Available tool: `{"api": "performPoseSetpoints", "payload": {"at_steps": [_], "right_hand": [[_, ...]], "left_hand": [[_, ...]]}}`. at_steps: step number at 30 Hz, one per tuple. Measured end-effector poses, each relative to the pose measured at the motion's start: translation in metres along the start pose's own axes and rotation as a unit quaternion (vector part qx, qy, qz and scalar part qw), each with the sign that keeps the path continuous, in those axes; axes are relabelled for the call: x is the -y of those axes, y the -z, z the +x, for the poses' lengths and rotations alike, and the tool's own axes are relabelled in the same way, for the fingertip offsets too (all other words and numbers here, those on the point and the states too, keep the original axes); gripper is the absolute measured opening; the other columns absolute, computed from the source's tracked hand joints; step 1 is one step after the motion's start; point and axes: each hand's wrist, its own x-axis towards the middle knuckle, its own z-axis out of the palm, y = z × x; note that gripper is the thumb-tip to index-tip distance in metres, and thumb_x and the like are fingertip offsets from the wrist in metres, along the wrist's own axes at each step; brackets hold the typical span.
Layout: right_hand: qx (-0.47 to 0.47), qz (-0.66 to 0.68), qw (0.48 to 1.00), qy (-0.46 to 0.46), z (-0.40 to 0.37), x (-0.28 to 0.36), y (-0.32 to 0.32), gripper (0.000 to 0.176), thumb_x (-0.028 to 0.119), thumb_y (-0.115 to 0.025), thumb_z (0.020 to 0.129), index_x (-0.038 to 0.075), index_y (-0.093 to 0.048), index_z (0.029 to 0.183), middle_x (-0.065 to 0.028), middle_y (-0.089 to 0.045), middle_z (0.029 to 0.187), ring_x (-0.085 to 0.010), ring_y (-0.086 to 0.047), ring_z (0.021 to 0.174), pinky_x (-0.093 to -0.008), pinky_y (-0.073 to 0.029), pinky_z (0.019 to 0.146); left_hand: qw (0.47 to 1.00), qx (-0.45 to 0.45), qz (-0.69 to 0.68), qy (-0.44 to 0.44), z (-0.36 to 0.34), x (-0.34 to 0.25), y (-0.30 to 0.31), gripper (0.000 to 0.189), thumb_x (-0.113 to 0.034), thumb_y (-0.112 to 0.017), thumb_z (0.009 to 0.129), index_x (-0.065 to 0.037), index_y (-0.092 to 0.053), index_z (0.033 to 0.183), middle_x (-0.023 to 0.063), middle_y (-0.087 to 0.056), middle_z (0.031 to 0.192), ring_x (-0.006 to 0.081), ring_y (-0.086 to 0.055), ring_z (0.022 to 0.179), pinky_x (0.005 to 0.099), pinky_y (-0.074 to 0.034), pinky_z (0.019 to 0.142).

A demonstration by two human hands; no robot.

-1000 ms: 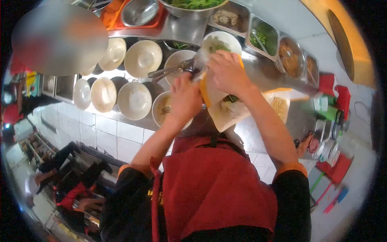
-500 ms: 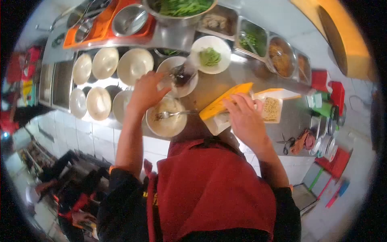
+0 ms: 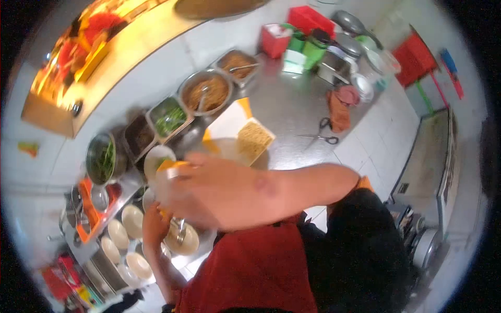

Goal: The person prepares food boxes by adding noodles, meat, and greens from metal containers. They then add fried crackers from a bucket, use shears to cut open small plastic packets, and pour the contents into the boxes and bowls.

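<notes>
My right hand (image 3: 195, 188) is raised close to the camera, stretched leftward over the bowls. Its fingers are blurred, and an orange-yellow edge (image 3: 175, 165) shows beside them; the grip itself is hidden. My left hand (image 3: 155, 224) sits just below it, beside a cream bowl (image 3: 183, 241) holding a fork (image 3: 181, 232). What its fingers hold, if anything, cannot be made out. Partly covered by my right hand is a white bowl (image 3: 156, 156) with greens. An open yellow-and-white carton (image 3: 255, 140) with small tan bits lies beyond my right forearm.
Metal tubs of greens (image 3: 169, 120) and brown toppings (image 3: 209, 94) line the wall. Scissors (image 3: 324, 134) and a reddish cloth (image 3: 340, 112) lie on the steel counter (image 3: 292, 109). Several cream bowls (image 3: 133, 221) stand at the lower left. A person (image 3: 99, 26) shows beyond the ledge.
The view has swung right. My right hand has moved from the yellow carton across to the left, near my left hand. My left hand is now lower, by the bowl with the fork.
</notes>
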Motion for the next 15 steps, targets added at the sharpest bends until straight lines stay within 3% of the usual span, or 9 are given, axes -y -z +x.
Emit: {"api": "performPoseSetpoints", "payload": {"at_steps": [2, 4, 5, 6, 8, 10, 13, 14, 15], "right_hand": [[-0.033, -0.028, 0.998, -0.034, 0.017, 0.034, 0.056, 0.010, 0.019, -0.064, 0.074, 0.011, -0.069, 0.075, -0.0054, -0.063, 0.075, -0.0258, -0.063, 0.084, -0.0390, -0.043, 0.077], [-0.098, -0.298, 0.949, -0.005, 0.022, 0.063, 0.066, 0.007, 0.020, -0.066, 0.072, 0.014, -0.069, 0.074, -0.0040, -0.061, 0.065, -0.0230, -0.063, 0.072, -0.0411, -0.044, 0.065], [-0.109, -0.312, 0.944, 0.018, 0.017, 0.071, 0.074, 0.007, 0.020, -0.066, 0.073, 0.014, -0.068, 0.074, -0.0039, -0.061, 0.066, -0.0220, -0.063, 0.070, -0.0399, -0.044, 0.064], [-0.115, -0.303, 0.945, 0.035, 0.010, 0.072, 0.083, 0.006, 0.019, -0.066, 0.073, 0.013, -0.068, 0.075, -0.0037, -0.061, 0.067, -0.0211, -0.062, 0.069, -0.0387, -0.044, 0.062], [-0.123, -0.289, 0.946, 0.076, -0.001, 0.071, 0.100, 0.006, 0.019, -0.066, 0.075, 0.013, -0.067, 0.076, -0.0035, -0.060, 0.068, -0.0193, -0.061, 0.067, -0.0364, -0.044, 0.059], [-0.125, -0.265, 0.951, 0.096, -0.025, 0.060, 0.124, 0.005, 0.018, -0.066, 0.076, 0.013, -0.065, 0.078, -0.0032, -0.060, 0.069, -0.0174, -0.060, 0.065, -0.0340, -0.043, 0.057], [-0.110, -0.216, 0.965, 0.105, -0.082, 0.028, 0.176, 0.005, 0.017, -0.066, 0.078, 0.013, -0.064, 0.080, -0.0028, -0.060, 0.071, -0.0146, -0.058, 0.061, -0.0305, -0.043, 0.053], [-0.102, -0.189, 0.972, 0.098, -0.103, 0.014, 0.196, 0.005, 0.016, -0.066, 0.078, 0.013, -0.063, 0.080, -0.0027, -0.060, 0.072, -0.0137, -0.057, 0.060, -0.0293, -0.043, 0.051], [-0.088, -0.166, 0.980, 0.073, -0.121, -0.008, 0.211, 0.005, 0.016, -0.066, 0.079, 0.013, -0.062, 0.081, -0.0025, -0.060, 0.073, -0.0128, -0.057, 0.059, -0.0282, -0.042, 0.050]], "left_hand": [[1.000, 0.007, 0.006, 0.009, 0.026, -0.016, 0.010, 0.054, -0.034, -0.071, 0.084, 0.002, -0.057, 0.121, 0.0220, -0.065, 0.105, 0.0337, -0.064, 0.093, 0.0406, -0.051, 0.079], [0.997, 0.011, -0.004, 0.081, 0.033, -0.034, 0.015, 0.052, -0.031, -0.072, 0.084, 0.002, -0.057, 0.121, 0.0215, -0.065, 0.103, 0.0322, -0.065, 0.088, 0.0394, -0.052, 0.077], [0.992, 0.012, -0.008, 0.128, 0.027, -0.042, 0.018, 0.051, -0.030, -0.072, 0.084, 0.002, -0.057, 0.121, 0.0212, -0.065, 0.102, 0.0314, -0.065, 0.086, 0.0388, -0.052, 0.075], [0.984, 0.009, -0.016, 0.179, 0.018, -0.052, 0.020, 0.050, -0.029, -0.072, 0.083, 0.001, -0.057, 0.120, 0.0210, -0.065, 0.101, 0.0306, -0.066, 0.084, 0.0382, -0.052, 0.074], [0.989, -0.031, -0.007, 0.145, 0.017, -0.100, 0.029, 0.046, -0.024, -0.073, 0.083, 0.001, -0.058, 0.119, 0.0184, -0.066, 0.097, 0.0264, -0.065, 0.074, 0.0361, -0.052, 0.068], [0.983, -0.074, -0.055, 0.157, 0.019, -0.128, 0.019, 0.043, -0.022, -0.074, 0.082, -0.001, -0.059, 0.117, 0.0176, -0.066, 0.094, 0.0259, -0.065, 0.075, 0.0356, -0.051, 0.068], [0.966, -0.130, -0.043, 0.218, 0.041, -0.169, -0.006, 0.048, -0.037, -0.065, 0.089, -0.001, -0.058, 0.120, 0.0143, -0.068, 0.095, 0.0255, -0.066, 0.088, 0.0377, -0.052, 0.076], [0.953, -0.137, -0.033, 0.269, 0.018, -0.179, -0.014, 0.051, -0.042, -0.062, 0.091, -0.001, -0.057, 0.121, 0.0132, -0.068, 0.095, 0.0254, -0.066, 0.093, 0.0384, -0.053, 0.079], [0.937, -0.178, -0.087, 0.287, 0.015, -0.195, -0.019, 0.043, -0.033, -0.071, 0.084, -0.003, -0.063, 0.113, 0.0171, -0.068, 0.087, 0.0266, -0.067, 0.080, 0.0362, -0.051, 0.072]]}}
